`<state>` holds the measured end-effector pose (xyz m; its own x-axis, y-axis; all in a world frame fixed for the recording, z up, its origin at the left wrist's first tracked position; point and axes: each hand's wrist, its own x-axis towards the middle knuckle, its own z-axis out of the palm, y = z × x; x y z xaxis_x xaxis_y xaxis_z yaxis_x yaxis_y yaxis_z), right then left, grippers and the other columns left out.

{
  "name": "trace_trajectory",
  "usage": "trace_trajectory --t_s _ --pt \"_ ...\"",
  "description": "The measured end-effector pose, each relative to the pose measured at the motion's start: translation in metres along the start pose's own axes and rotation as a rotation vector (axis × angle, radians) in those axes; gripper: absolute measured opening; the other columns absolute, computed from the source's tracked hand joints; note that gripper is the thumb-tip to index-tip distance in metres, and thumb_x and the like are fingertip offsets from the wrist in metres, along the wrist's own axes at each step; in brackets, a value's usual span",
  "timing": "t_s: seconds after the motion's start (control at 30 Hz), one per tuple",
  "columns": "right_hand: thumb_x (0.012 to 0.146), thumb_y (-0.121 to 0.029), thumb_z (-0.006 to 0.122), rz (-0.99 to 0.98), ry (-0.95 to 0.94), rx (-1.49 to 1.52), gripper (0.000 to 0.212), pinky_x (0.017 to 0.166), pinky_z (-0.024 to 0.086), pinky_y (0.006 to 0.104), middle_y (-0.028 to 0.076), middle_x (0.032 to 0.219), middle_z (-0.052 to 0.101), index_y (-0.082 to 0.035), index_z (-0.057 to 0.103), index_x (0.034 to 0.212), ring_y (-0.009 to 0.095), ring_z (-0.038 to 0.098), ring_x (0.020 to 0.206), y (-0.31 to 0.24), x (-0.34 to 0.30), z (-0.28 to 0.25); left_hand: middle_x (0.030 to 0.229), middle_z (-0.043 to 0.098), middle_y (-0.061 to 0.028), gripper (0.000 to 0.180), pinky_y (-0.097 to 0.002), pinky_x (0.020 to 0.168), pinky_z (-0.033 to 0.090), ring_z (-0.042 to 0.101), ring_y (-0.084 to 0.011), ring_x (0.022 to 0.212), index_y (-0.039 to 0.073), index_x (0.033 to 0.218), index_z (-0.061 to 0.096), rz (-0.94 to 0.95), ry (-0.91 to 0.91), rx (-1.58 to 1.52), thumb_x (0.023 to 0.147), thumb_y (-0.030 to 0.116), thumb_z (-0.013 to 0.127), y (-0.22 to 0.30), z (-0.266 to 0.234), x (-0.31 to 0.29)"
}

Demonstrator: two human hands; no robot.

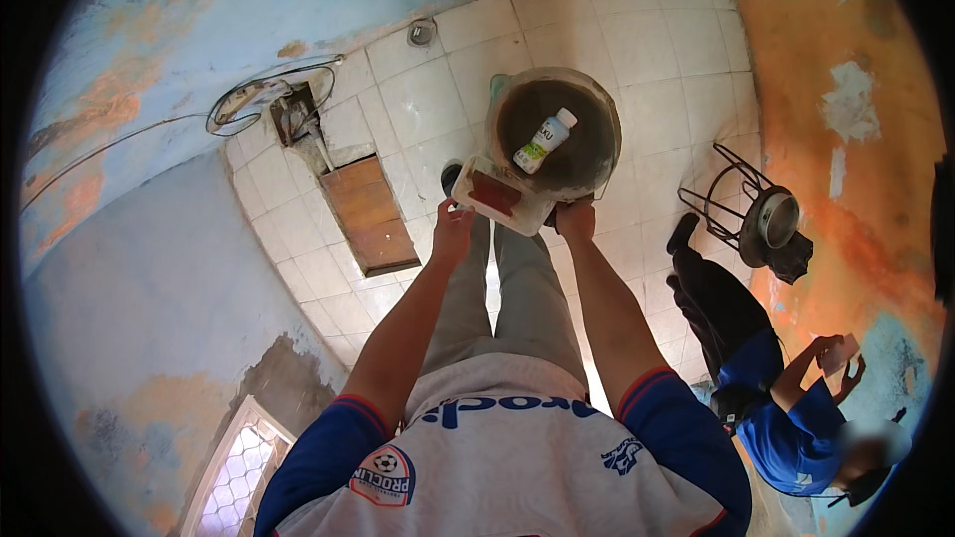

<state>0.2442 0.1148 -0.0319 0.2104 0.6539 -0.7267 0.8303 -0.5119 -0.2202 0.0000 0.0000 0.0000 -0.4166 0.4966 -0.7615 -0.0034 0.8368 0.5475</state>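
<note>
A round grey bucket is in front of my legs. A white plastic bottle with a green and white label lies slantwise in its mouth. Overlapping the bucket's near left side is a clear plastic tub with a reddish-brown patch inside. My left hand pinches the tub's left corner. At the bucket's near rim, beside the tub's right end, my right hand is closed and appears to grip the bucket; its fingertips are partly hidden.
A brown rectangular panel is set in the tiled floor at left, near an opening with pipes and a looped cable. A small drain lies ahead. On the right are a black metal stool and a person in blue.
</note>
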Motion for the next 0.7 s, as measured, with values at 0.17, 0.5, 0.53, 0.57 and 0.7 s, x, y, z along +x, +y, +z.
trace_trajectory --t_s 0.17,0.5,0.53,0.57,0.7 --pt "0.083 -0.044 0.075 -0.147 0.06 0.06 0.053 0.082 0.056 0.0468 0.023 0.102 0.073 -0.002 0.068 0.113 0.039 0.07 0.097 0.008 0.003 0.003 0.096 0.07 -0.007 0.051 -0.0315 0.073 0.05 0.064 -0.0149 0.084 0.003 0.138 0.045 -0.082 -0.032 -0.183 0.097 0.028 0.064 -0.006 -0.006 0.009" --pt "0.08 -0.022 0.068 -0.105 0.141 0.215 0.023 0.069 0.05 0.0477 0.02 0.079 0.065 -0.001 0.057 0.081 0.039 0.064 0.077 0.056 0.0 -0.012 0.096 0.072 -0.0124 0.029 -0.0292 0.075 0.055 0.068 -0.0156 0.084 -0.002 0.121 0.049 -0.081 -0.074 -0.211 0.097 0.013 0.06 0.005 0.001 0.015" --pt "0.08 -0.019 0.067 -0.114 0.172 0.294 0.026 0.063 0.045 0.0466 0.017 0.07 0.057 -0.002 0.049 0.074 0.034 0.057 0.066 0.058 -0.005 -0.016 0.096 0.072 -0.0126 0.027 -0.0293 0.075 0.055 0.069 -0.0158 0.085 -0.001 0.119 0.05 -0.076 -0.079 -0.221 0.097 0.011 0.059 0.002 0.002 0.015" --pt "0.08 -0.018 0.067 -0.124 0.181 0.318 0.025 0.062 0.044 0.0458 0.016 0.069 0.056 -0.001 0.049 0.074 0.032 0.055 0.065 0.058 -0.011 -0.018 0.096 0.072 -0.0128 0.024 -0.0293 0.074 0.056 0.069 -0.0161 0.085 -0.001 0.116 0.05 -0.071 -0.085 -0.231 0.097 0.01 0.059 -0.001 0.001 0.016" --pt "0.079 -0.016 0.064 -0.121 0.308 0.42 0.024 0.059 0.042 0.0433 0.012 0.065 0.05 -0.001 0.047 0.072 0.027 0.048 0.061 0.081 -0.026 -0.028 0.098 0.07 -0.013 0.017 -0.0296 0.072 0.057 0.07 -0.0173 0.085 0.0 0.11 0.052 -0.132 -0.08 -0.195 0.096 0.008 0.058 0.013 0.012 0.015"
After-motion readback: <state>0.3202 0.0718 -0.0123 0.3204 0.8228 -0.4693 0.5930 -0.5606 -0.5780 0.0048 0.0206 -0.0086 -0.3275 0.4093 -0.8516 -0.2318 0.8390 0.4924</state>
